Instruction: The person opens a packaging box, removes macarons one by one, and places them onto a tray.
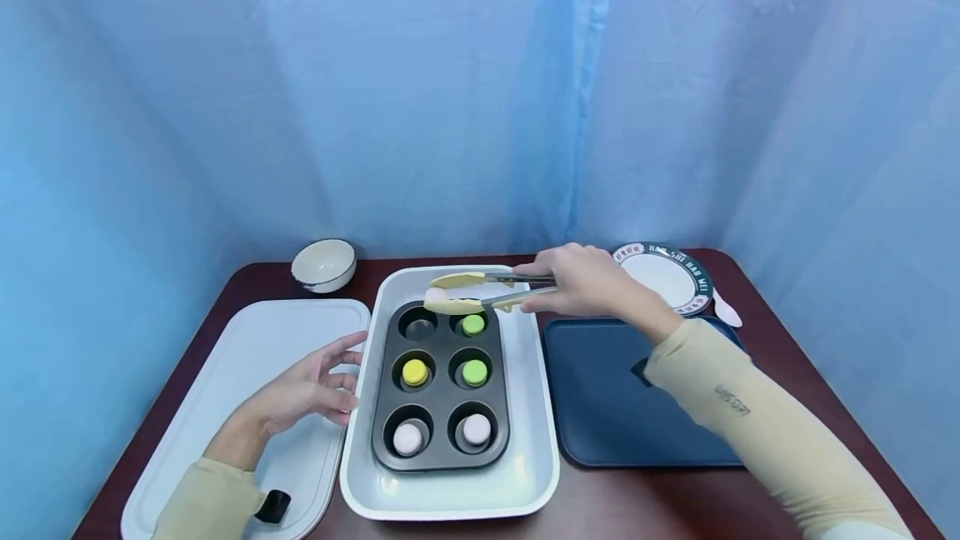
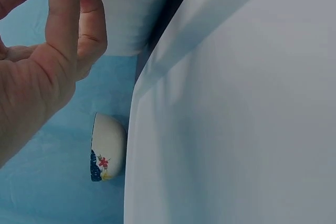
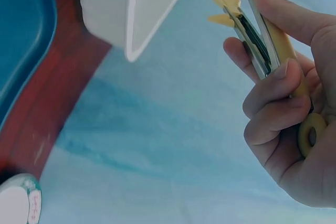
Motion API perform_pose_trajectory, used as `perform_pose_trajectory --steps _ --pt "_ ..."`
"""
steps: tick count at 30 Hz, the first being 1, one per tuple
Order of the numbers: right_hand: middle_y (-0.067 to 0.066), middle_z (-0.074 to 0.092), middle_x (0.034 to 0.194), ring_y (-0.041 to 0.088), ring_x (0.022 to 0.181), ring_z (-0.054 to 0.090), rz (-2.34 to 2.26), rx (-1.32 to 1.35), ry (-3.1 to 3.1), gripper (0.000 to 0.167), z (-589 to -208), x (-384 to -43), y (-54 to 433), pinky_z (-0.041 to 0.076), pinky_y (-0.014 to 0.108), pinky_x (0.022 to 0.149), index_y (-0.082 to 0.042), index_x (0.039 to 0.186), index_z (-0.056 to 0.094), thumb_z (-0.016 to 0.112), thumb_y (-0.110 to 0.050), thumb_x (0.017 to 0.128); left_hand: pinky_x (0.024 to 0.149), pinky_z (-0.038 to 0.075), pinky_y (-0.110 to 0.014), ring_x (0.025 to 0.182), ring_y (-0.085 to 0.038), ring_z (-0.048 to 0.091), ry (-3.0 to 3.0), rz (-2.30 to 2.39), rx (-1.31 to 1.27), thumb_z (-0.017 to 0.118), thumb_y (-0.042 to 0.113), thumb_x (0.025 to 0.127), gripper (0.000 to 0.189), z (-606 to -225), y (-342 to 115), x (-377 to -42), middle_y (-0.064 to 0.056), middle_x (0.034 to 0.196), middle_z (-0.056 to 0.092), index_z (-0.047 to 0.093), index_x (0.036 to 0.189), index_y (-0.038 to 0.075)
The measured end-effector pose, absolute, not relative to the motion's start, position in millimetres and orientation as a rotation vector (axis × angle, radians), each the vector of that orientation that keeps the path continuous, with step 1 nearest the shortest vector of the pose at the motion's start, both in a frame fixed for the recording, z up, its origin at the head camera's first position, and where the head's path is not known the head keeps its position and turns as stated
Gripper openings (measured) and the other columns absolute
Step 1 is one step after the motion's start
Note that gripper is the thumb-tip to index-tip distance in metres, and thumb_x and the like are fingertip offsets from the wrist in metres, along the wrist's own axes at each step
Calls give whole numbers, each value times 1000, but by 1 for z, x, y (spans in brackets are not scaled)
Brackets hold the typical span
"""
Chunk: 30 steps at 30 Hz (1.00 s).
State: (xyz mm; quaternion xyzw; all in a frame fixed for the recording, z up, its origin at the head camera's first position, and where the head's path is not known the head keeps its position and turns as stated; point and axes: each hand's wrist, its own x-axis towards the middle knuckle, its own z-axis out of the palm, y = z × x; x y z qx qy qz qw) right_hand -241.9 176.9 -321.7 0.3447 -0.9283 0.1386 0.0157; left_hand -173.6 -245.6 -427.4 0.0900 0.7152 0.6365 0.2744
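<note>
My right hand [image 1: 581, 280] grips tongs [image 1: 517, 279] with yellow tips and metal arms, seen also in the right wrist view, where the fingers curl round the yellow handle [image 3: 283, 43]. Between the tips shows a pale pink round piece [image 1: 435, 296], held over the back of a dark muffin tin [image 1: 442, 357]. The tin lies in a white basin [image 1: 532, 407]. In its cups sit a yellow piece [image 1: 415, 372], two green pieces [image 1: 475, 372] and two pale pink pieces [image 1: 407, 439]. My left hand [image 1: 303, 390] has loosely bent fingers, fingertips right at the basin's left rim.
A white tray [image 1: 277, 332] lies left of the basin, under my left forearm. Behind it stands a white bowl [image 1: 324, 266] with a floral outside. To the right are a dark blue tray [image 1: 600, 407], a green-rimmed plate [image 1: 663, 277] and a pale spoon [image 1: 726, 309].
</note>
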Motion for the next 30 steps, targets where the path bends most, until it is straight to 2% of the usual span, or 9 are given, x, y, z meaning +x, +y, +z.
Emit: perform_pose_trajectory --steps 4,10,12,14,17,19,20,27,30 --pt "6 73 113 11 74 63 453 1109 -2838 55 -315 -236 198 51 30 58 -14 132 69 80 -41 86 78 61 -52 104 -31 65 1934 1714 235 76 0 83 99 -427 -252 -168 -26 142 37 19 162 13" --pt "0 73 105 13 70 57 431 995 -2870 56 -306 -220 237 47 32 57 -17 132 70 80 -45 85 77 62 -50 103 -29 65 1942 1716 263 74 1 85 96 -427 -255 -167 -27 141 37 18 162 12" --pt "-5 72 105 10 76 55 405 943 -2885 57 -306 -211 254 45 32 62 -19 132 70 79 -48 85 77 62 -49 102 -28 64 1931 1722 279 73 0 85 96 -429 -252 -168 -27 140 37 17 162 12" --pt "-8 70 97 7 64 49 415 903 -2907 57 -306 -203 271 41 30 57 -19 132 70 80 -49 84 77 62 -49 101 -28 64 1923 1728 279 73 0 85 96 -430 -248 -169 -27 140 37 18 162 12" --pt "-2 73 105 2 51 40 450 860 -2907 58 -309 -191 295 36 25 51 -17 132 70 80 -48 84 75 62 -50 100 -28 63 1924 1731 276 73 -1 84 96 -432 -243 -169 -27 139 37 19 162 12" --pt "3 73 108 4 42 33 494 819 -2920 57 -312 -183 308 33 25 44 -16 132 70 81 -45 84 74 62 -50 99 -29 64 1939 1727 267 73 -1 83 96 -431 -241 -169 -27 139 38 20 161 12" --pt "6 72 116 4 42 33 511 797 -2923 57 -313 -179 314 34 24 45 -16 133 69 81 -45 84 73 62 -51 98 -30 65 1947 1724 266 73 -2 83 96 -431 -242 -169 -27 139 38 20 161 12" --pt "25 61 134 2 55 57 552 639 -2974 61 -323 -158 338 44 27 53 -16 139 64 78 -45 87 74 61 -53 96 -27 66 1944 1729 241 73 -2 82 96 -425 -249 -166 -26 139 37 21 161 13" --pt "29 57 137 4 45 49 588 607 -2978 61 -332 -152 344 41 26 48 -17 139 64 78 -46 87 73 61 -53 95 -26 66 1939 1735 231 73 -2 82 96 -423 -251 -165 -26 139 38 21 161 14"
